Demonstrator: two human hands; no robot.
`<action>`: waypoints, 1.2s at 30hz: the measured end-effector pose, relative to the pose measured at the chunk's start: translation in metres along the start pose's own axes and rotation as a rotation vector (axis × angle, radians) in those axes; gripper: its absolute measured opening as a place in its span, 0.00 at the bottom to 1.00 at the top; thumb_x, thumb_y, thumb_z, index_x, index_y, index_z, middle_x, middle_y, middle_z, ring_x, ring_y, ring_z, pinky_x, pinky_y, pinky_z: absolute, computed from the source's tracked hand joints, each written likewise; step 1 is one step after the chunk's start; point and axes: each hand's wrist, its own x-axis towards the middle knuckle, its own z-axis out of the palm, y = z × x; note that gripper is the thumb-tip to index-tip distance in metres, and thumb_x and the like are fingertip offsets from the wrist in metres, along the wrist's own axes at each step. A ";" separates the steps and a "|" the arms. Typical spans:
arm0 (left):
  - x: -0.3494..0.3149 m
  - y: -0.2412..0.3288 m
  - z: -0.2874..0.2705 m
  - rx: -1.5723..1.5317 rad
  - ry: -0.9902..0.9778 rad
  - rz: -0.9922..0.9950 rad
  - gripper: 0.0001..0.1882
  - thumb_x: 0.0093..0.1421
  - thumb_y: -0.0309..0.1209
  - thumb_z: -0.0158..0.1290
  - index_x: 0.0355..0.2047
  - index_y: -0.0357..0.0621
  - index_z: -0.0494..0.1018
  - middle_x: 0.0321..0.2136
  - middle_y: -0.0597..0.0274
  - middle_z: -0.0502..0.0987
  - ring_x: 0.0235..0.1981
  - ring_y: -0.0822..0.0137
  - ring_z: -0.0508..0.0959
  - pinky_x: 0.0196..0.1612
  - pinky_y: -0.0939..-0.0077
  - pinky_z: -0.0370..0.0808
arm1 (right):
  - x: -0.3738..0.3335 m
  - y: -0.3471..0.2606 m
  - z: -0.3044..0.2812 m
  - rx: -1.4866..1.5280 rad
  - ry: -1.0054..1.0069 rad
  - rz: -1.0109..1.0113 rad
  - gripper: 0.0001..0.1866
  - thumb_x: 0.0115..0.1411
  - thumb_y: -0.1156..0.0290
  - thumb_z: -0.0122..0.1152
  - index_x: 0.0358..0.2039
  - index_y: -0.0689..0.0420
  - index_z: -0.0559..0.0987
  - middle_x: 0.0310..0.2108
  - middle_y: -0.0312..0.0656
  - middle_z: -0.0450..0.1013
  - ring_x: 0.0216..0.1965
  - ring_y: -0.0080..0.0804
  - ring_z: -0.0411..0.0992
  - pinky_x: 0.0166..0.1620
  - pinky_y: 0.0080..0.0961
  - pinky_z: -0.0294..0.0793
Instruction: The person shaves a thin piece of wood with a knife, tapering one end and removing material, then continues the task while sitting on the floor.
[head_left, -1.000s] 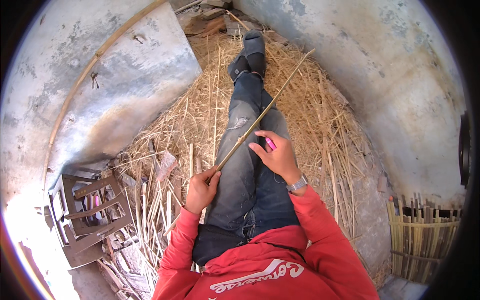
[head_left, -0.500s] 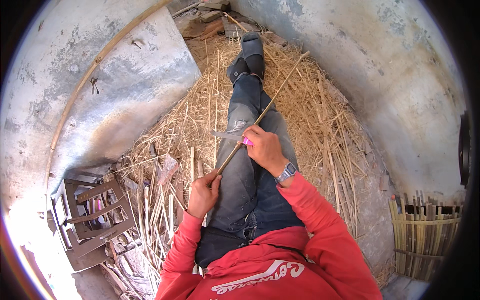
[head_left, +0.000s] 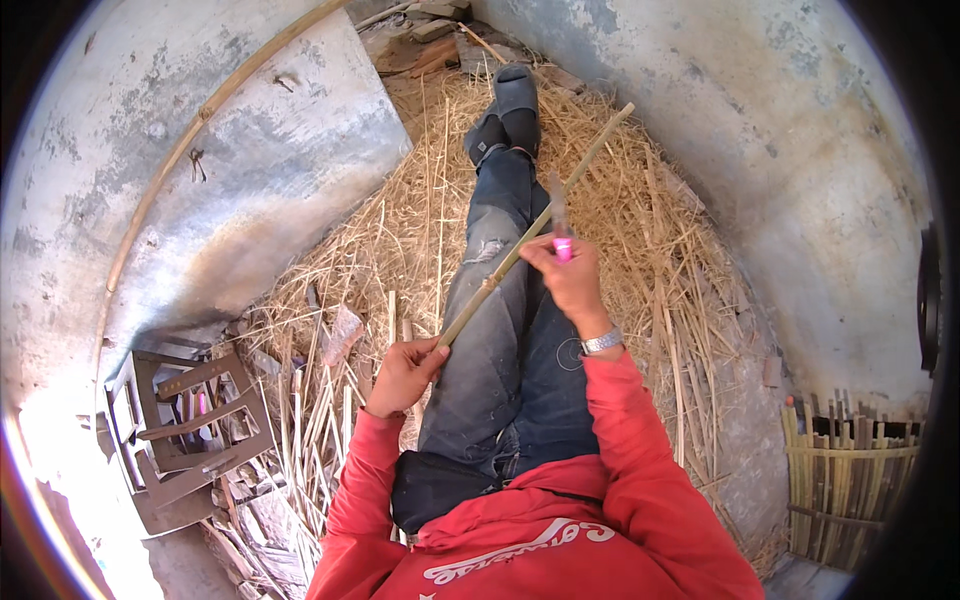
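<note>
A long greenish-tan bamboo strip slants across my legs, its far end up and to the right, with a node partway along. My left hand is closed on its near end, thumb on top. In my right hand is a knife with a pink handle, its blurred blade pointing away from me beside the strip. The right thumb and forefinger reach to the strip's edge; whether they touch it I cannot tell. A small curled shaving or loop shows near the right wrist.
Straw and thin slivers cover the floor around my outstretched legs. At left lies a brown wooden frame like a stool. A bundle of upright strips stands at right. Weathered walls close in both sides.
My right hand has shifted right and turned, swinging the knife blade from pointing left across the strip to pointing away from me. The left hand keeps its hold on the strip.
</note>
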 end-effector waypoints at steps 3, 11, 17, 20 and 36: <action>-0.002 0.001 0.006 0.139 0.086 0.058 0.15 0.70 0.32 0.59 0.51 0.35 0.83 0.21 0.67 0.78 0.23 0.79 0.74 0.27 0.77 0.70 | 0.007 0.018 -0.028 -0.246 0.421 -0.272 0.11 0.67 0.66 0.69 0.41 0.62 0.84 0.28 0.38 0.80 0.29 0.25 0.76 0.35 0.24 0.72; -0.039 -0.001 -0.022 0.534 0.243 0.238 0.12 0.68 0.29 0.62 0.47 0.34 0.83 0.23 0.45 0.80 0.21 0.62 0.80 0.28 0.68 0.75 | -0.015 0.033 -0.082 -0.514 0.324 -0.096 0.15 0.75 0.63 0.56 0.52 0.58 0.82 0.24 0.40 0.78 0.25 0.28 0.76 0.32 0.28 0.74; -0.066 -0.024 -0.057 0.627 0.297 0.328 0.12 0.66 0.29 0.63 0.46 0.35 0.84 0.27 0.43 0.82 0.24 0.54 0.84 0.29 0.66 0.77 | 0.002 0.022 -0.073 -0.509 0.274 -0.216 0.21 0.73 0.69 0.56 0.64 0.48 0.79 0.21 0.45 0.74 0.21 0.30 0.74 0.29 0.30 0.73; -0.075 -0.033 -0.074 0.722 0.317 0.342 0.10 0.65 0.29 0.64 0.45 0.39 0.85 0.27 0.46 0.83 0.25 0.53 0.84 0.29 0.64 0.78 | 0.021 0.027 -0.080 -0.594 0.272 -0.231 0.22 0.73 0.72 0.56 0.66 0.48 0.78 0.23 0.42 0.74 0.23 0.23 0.67 0.29 0.26 0.70; -0.019 -0.034 -0.037 1.032 0.440 0.679 0.09 0.64 0.34 0.65 0.42 0.47 0.83 0.21 0.58 0.79 0.16 0.55 0.78 0.19 0.59 0.72 | -0.017 0.064 -0.028 -0.394 0.128 -0.296 0.22 0.71 0.73 0.56 0.64 0.50 0.79 0.24 0.58 0.70 0.19 0.29 0.65 0.26 0.30 0.67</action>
